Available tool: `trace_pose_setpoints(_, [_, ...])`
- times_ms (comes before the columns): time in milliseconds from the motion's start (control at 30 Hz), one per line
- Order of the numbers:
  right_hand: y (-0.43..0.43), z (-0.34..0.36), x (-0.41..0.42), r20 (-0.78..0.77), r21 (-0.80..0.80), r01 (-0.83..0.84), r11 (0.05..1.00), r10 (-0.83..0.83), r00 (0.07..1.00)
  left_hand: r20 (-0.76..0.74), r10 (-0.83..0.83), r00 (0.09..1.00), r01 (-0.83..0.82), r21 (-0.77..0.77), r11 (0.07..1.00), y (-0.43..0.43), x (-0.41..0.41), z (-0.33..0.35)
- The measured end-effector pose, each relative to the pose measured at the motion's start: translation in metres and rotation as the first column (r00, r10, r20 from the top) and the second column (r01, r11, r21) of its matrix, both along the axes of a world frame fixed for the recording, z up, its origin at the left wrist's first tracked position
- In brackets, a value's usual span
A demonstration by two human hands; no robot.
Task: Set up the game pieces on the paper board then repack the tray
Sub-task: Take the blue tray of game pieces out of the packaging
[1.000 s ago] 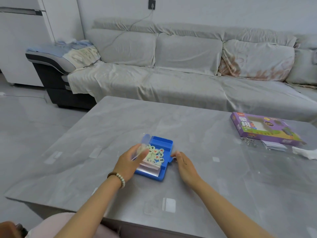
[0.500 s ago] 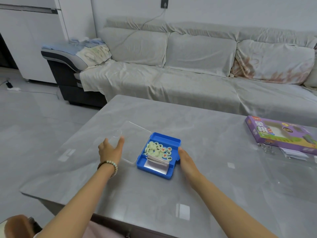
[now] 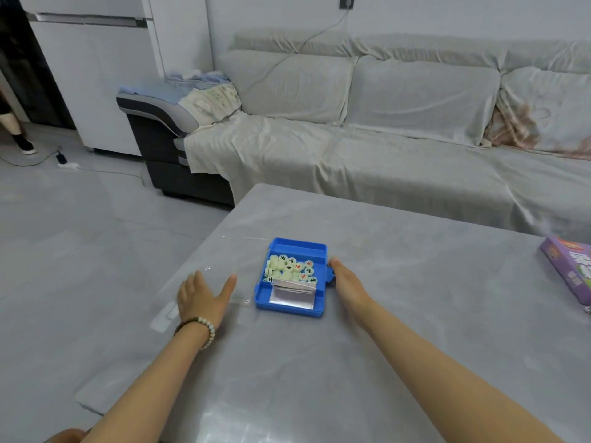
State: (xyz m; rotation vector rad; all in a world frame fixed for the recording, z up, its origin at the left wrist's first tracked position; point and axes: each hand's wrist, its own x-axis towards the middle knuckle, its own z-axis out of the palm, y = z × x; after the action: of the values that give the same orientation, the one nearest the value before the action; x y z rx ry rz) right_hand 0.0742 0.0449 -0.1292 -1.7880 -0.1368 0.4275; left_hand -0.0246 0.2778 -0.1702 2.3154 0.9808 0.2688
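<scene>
Blue plastic marks your tray (image 3: pixel 297 246), which sits uncovered on the grey table (image 3: pixel 399 330) between your two hands. Its far compartment holds the round game pieces (image 3: pixel 289 270) in a loose heap, and the folded paper board (image 3: pixel 293 292) lies in the near one, its far edge apparently touching the heap. Your left hand (image 3: pixel 201 298) lies flat with fingers spread on the clear lid (image 3: pixel 233 266), which rests on the table just beside the tray's left wall and near the table's left edge. Your right hand (image 3: pixel 347 282) rests with straight fingers against the tray's right wall, at its little tab, and pinches nothing. Judging from this, the board has to come out first, and that is where trouble could start. A quick pull may drag pieces over the low wall and send them rolling. With only a flat hand bracing one side, the light tray could also skid or tip. Mind the lid too, since a careless sweep of your left hand could push it off the edge. Your purple box (image 3: pixel 572 270) sits well apart at the right.
</scene>
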Motion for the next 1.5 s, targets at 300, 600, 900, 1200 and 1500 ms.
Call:
trace_pose_setpoints(300, [0.031,-0.005,0.032,0.053,-0.041,-0.013,0.999,0.015,0.998,0.308,-0.393,0.867,0.379,0.107,0.919,-0.009,0.031,0.019])
trace_pose_setpoints(600, [0.005,0.012,0.01,0.193,0.063,-0.085,0.994,0.071,0.979,0.335,-0.46,0.822,0.43,0.164,0.888,-0.035,0.048,0.046])
trace_pose_setpoints(900, [-0.047,0.072,-0.016,0.064,0.231,-0.153,0.961,0.142,0.988,0.559,-0.399,0.727,0.598,-0.23,0.768,-0.098,0.024,0.107])
trace_pose_setpoints(1200, [-0.11,0.094,-0.049,-0.234,0.553,0.17,0.816,-0.044,0.971,0.687,-0.265,0.676,0.529,-0.202,0.824,-0.171,0.001,0.123])
trace_pose_setpoints(1500, [-0.16,0.111,-0.07,-0.203,0.497,0.225,0.838,-0.139,0.969,0.553,-0.491,0.673,0.737,-0.436,0.517,-0.226,-0.022,0.139])
